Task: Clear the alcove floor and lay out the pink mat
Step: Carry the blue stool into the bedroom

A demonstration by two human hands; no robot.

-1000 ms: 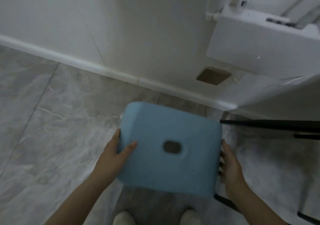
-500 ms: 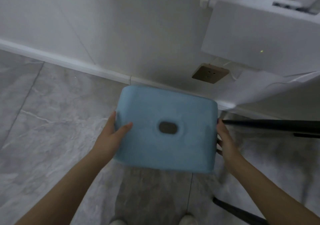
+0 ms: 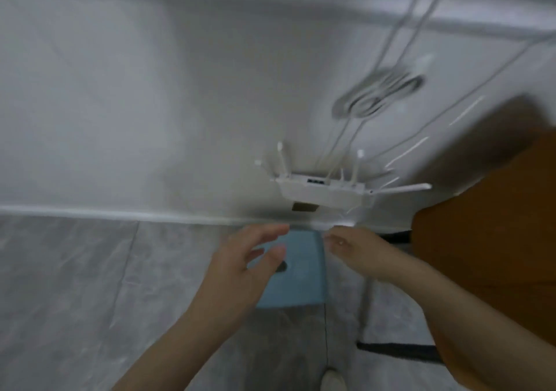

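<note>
A light blue stool (image 3: 301,273) with an oval hole in its seat stands on the grey tile floor, close to the white wall. My left hand (image 3: 243,264) hovers over its left side with fingers spread and holds nothing. My right hand (image 3: 355,247) is just off its right edge, fingers relaxed, also empty. Whether either hand still touches the stool is blurred. No pink mat is in view.
A white router (image 3: 323,190) with antennas hangs on the wall above a brass socket (image 3: 304,207), cables running up to a coiled bundle (image 3: 379,94). An orange-brown tabletop (image 3: 487,246) with black legs (image 3: 397,350) fills the right. White baseboard (image 3: 120,213) lines the wall.
The stool has gone from held in both hands to standing on the floor by the wall. Both hands have let go and opened. The camera has tilted up, showing more wall.
</note>
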